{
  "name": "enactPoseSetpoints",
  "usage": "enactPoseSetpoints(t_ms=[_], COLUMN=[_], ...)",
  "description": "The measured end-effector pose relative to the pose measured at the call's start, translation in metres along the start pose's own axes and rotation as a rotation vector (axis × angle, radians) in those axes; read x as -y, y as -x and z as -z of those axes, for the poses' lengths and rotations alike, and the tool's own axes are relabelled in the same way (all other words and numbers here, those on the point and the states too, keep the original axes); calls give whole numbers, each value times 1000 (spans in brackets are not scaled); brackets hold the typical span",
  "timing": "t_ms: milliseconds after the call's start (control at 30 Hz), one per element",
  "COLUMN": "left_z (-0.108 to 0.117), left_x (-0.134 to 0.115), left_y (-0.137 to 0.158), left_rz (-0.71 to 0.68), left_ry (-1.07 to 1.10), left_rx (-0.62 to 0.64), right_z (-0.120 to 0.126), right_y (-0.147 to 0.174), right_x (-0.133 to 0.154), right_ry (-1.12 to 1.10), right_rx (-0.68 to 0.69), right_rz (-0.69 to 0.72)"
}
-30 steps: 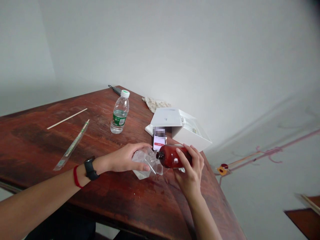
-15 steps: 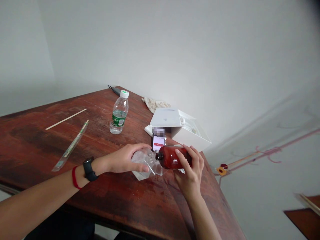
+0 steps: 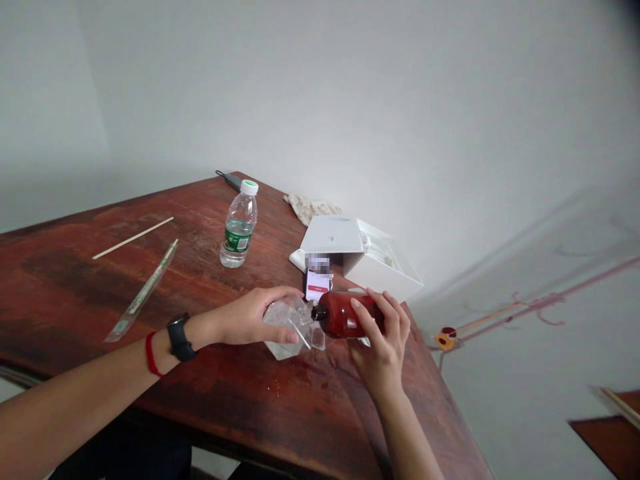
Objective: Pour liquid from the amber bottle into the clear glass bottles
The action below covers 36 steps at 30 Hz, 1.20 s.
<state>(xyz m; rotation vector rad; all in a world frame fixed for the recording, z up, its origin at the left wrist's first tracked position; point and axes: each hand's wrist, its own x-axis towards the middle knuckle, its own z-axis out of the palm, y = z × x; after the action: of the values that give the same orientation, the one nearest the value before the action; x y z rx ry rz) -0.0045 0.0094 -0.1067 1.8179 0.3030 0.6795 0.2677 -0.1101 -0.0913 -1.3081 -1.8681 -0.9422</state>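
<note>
My left hand (image 3: 263,317) is closed around a clear, faceted container (image 3: 283,340) near the middle of the table. A thin white line, perhaps a stick or an edge, shows across its right side. My right hand (image 3: 377,340) grips a reddish-brown bottle (image 3: 345,315), which lies almost level in the air. The bottle's dark, uncapped mouth points left, right beside the clear container. Whether any liquid runs out cannot be made out. Just behind the two hands lies a phone (image 3: 318,285) with its screen lit.
A capped water bottle (image 3: 239,230) stands behind my left hand. Further left lie a thin wooden stick (image 3: 133,238) and a wrapped chopstick packet (image 3: 145,293). An open white box (image 3: 333,235) and a crumpled cloth (image 3: 310,208) sit by the wall. Droplets spot the wooden table (image 3: 240,413).
Almost nothing differs. Both hands keep the container and the reddish-brown bottle in nearly the same place; the view has shifted very slightly.
</note>
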Motion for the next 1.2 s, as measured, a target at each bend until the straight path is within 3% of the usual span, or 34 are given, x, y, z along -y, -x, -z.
enactPoseSetpoints(t_ms=[1200], left_z=[0], left_x=[1], left_y=[0], left_rz=[44], left_ry=[18], left_rx=[9], right_z=[0], right_y=[-1], right_x=[1], right_ry=[-2], right_rx=[-3], right_rz=[0])
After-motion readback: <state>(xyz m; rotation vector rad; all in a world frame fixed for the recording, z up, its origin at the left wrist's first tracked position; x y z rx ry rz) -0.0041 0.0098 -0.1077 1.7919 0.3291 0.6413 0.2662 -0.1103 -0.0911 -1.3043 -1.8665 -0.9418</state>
